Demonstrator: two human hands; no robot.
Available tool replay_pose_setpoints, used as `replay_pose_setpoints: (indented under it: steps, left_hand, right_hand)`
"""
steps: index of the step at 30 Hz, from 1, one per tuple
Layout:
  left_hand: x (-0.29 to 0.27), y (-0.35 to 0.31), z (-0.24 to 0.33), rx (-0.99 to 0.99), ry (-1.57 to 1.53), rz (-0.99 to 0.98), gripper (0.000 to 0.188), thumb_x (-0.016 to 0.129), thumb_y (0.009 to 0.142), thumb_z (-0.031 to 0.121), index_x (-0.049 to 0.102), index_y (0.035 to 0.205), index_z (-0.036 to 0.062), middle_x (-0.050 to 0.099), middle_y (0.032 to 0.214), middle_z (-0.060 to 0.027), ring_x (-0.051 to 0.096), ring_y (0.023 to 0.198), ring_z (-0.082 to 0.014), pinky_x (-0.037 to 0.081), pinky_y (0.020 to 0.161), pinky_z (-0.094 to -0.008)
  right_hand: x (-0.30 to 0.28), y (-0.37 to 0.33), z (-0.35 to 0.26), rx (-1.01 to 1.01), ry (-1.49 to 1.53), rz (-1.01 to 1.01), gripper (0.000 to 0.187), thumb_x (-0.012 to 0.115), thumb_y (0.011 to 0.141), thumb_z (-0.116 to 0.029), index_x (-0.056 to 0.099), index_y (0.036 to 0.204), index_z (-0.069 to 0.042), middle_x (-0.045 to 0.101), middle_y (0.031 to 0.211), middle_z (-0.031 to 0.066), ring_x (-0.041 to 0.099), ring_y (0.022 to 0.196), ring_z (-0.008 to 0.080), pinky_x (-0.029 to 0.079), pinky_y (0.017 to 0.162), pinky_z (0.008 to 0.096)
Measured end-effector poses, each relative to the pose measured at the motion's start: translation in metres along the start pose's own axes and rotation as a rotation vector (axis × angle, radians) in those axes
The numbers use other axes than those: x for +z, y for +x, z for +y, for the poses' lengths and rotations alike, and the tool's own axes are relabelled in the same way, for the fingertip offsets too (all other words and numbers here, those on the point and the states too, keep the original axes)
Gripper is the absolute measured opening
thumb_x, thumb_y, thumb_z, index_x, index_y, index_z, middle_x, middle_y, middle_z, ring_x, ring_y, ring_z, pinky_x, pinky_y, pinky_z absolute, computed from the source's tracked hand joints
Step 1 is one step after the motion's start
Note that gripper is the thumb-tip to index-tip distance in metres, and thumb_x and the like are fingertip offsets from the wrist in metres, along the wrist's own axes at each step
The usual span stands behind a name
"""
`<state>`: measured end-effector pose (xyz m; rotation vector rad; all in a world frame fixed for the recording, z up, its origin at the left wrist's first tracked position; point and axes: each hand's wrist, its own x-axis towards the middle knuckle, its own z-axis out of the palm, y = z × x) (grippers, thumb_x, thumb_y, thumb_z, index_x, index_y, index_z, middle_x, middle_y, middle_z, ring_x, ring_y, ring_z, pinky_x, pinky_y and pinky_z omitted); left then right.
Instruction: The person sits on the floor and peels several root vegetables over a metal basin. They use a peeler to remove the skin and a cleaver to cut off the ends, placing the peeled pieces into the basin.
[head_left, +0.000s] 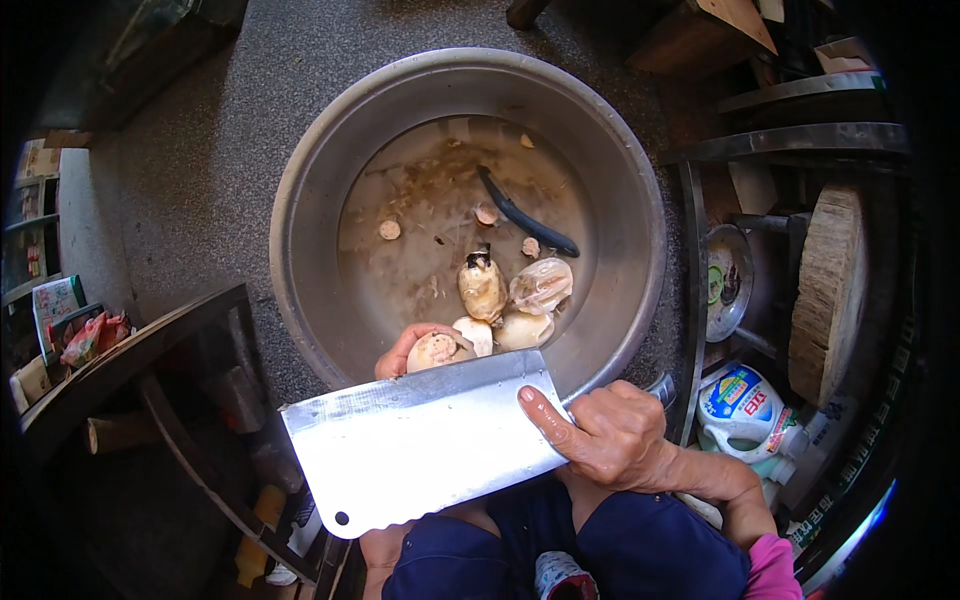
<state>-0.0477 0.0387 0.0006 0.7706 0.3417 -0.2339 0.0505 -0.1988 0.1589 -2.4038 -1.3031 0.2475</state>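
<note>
My right hand (620,435) grips a broad cleaver (430,450) by its handle, the index finger laid on the blade. The wide blade lies across the near rim of a large grey metal basin (310,300). Just behind its upper edge, my left hand (400,352) holds a pale, rounded lotus root piece (437,350) with a rough cut end; the blade hides most of that hand. Near it in murky water sit more lotus root sections, one with a dark joint (482,290). A dark, curved, slender object (525,215) lies farther back, with small cut-off discs (389,230) around.
A wooden-edged rack (140,345) stands to the left. On the right, a metal shelf frame (690,300) holds a metal bowl (730,280), a thick round chopping block (827,295) and a white detergent jug (745,405). Wooden boxes (705,35) sit at the far right.
</note>
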Motion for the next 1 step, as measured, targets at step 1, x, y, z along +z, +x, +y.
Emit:
replay_pose_setpoints:
  steps: [1]
  left_hand:
    - [-0.0021, -0.0013, -0.0016, -0.001, 0.001, 0.001, 0.077, 0.061, 0.088, 0.055, 0.043, 0.131, -0.0067, 0.057, 0.122, -0.0323, 0.062, 0.112, -0.0368, 0.051, 0.098, -0.0500]
  right_hand:
    - [0.0006, 0.0007, -0.0006, 0.007, 0.009, 0.014, 0.050, 0.066, 0.076, -0.010, 0.066, 0.127, -0.011, 0.034, 0.054, -0.0037, 0.040, 0.045, 0.0097, 0.031, 0.042, 0.0281]
